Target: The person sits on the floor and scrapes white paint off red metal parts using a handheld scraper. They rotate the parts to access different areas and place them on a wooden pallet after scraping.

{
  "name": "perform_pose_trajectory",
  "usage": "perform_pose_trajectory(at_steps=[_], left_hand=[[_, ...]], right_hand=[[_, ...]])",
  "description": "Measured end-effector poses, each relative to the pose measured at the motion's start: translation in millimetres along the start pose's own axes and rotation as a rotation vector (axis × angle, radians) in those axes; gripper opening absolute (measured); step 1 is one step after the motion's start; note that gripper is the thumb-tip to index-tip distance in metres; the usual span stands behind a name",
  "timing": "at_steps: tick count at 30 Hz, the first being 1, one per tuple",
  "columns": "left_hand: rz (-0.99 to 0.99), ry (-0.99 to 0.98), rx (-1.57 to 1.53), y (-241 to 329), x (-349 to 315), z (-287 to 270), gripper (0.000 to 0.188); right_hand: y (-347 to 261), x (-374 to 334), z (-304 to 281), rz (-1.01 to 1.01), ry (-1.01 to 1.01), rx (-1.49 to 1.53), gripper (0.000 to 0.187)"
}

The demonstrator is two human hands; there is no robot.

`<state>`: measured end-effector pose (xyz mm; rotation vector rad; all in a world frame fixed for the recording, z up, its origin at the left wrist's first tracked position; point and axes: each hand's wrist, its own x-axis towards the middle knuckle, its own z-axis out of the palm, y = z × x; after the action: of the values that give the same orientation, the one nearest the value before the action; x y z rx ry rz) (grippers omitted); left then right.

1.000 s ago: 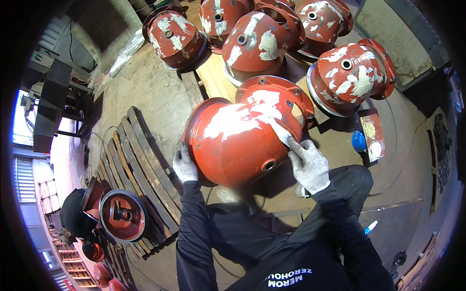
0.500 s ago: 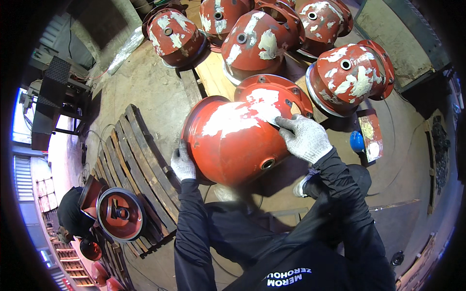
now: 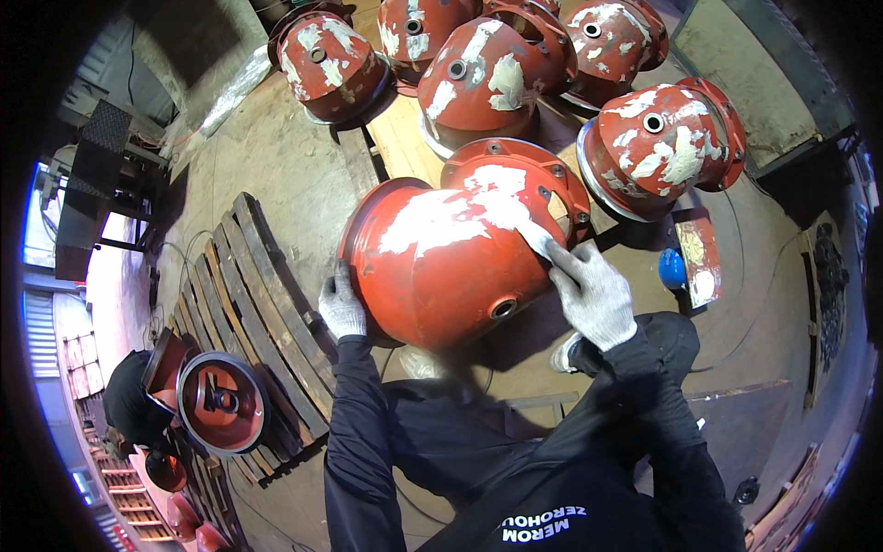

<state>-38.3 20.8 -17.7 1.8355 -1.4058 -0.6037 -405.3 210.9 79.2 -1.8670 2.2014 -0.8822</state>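
In front of me a red metal housing lies on its side, with a flanged ring at its far right end and a round port low on its near side. White filler is spread in a ragged patch over its top. My left hand, in a grey-white knit glove, grips the housing's left rim. My gloved right hand is closed on a putty knife, whose pale blade lies against the filler's right edge. The knife's handle is mostly hidden by the fingers.
Several filler-patched red housings stand on boards beyond. On the right lie a blue round lid or can and a board with dabs of filler. A wooden pallet sits left, near a red ring-shaped part and a crouching person.
My right hand has moved down and toward me, drawing the putty knife to the filler's near right edge; more of the blade shows. My left hand stays on the rim.
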Motion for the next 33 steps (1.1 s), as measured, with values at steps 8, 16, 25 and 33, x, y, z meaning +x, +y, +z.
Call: perform_pose_trajectory(at_steps=[8, 16, 25, 33], left_hand=[[0.013, 0.031, -0.081, -5, 1, 4, 0.065], [0.018, 0.069, -0.054, -2, 1, 4, 0.062], [-0.033, 0.008, -0.035, -14, 7, 6, 0.068], [-0.038, 0.029, 0.018, 7, -1, -2, 0.062]], right_hand=[[-18, 18, 20, 0.019, -0.093, 0.152, 0.046], [-35, 12, 28, 0.134, -0.105, 0.143, 0.048], [-58, 1, 52, 0.086, -0.064, 0.214, 0.052], [-77, 7, 56, 0.062, -0.054, 0.317, 0.051]])
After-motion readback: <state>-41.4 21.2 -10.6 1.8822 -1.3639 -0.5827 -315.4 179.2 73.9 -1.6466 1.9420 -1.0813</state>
